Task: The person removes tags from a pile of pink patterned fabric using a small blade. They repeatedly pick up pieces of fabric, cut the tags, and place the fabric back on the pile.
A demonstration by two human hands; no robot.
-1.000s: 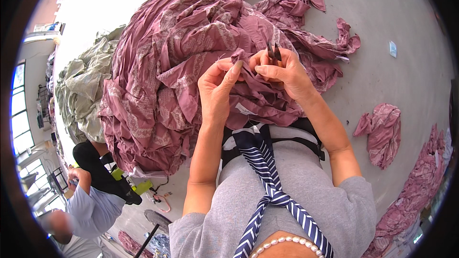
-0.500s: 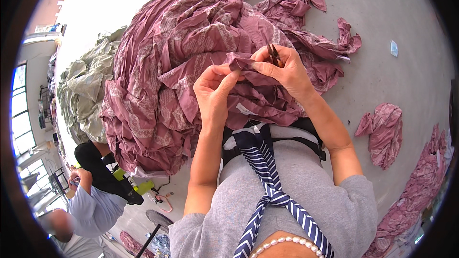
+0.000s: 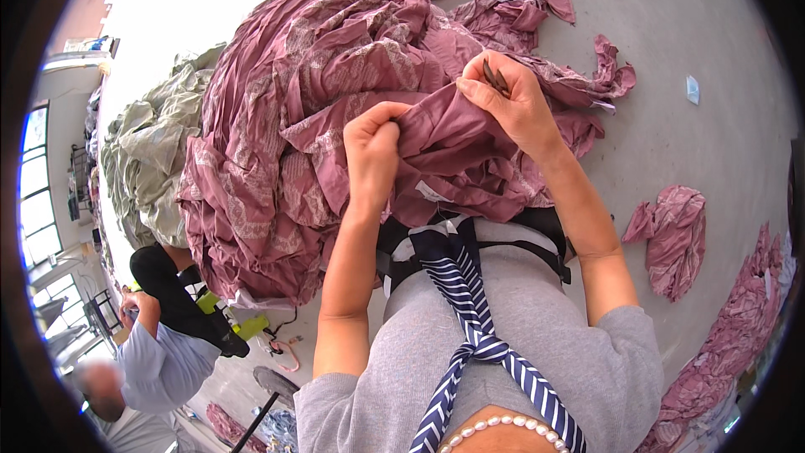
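A large heap of mauve fabric (image 3: pixel 285 117) with pale lace-like patterning lies in front of me and over my lap. My left hand (image 3: pixel 373 147) is closed, pinching the edge of a plain mauve stretch of this fabric. My right hand (image 3: pixel 507 101) pinches the same edge farther right, so the cloth hangs between the two hands. Dark thread snips (image 3: pixel 495 80) are tucked in my right hand, their blades pointing up past the fingers. A white label (image 3: pixel 433 191) shows on the fabric near my waist.
Pale green fabric (image 3: pixel 155 147) is piled to the left. A person (image 3: pixel 168 365) sits at the lower left. On the grey floor at right lie a mauve bundle (image 3: pixel 677 239), a long mauve heap (image 3: pixel 721 361) and a small light-blue packet (image 3: pixel 692 91).
My hands have moved apart, the right one up and to the right, drawing the fabric edge out between them. The snips stay in my right hand.
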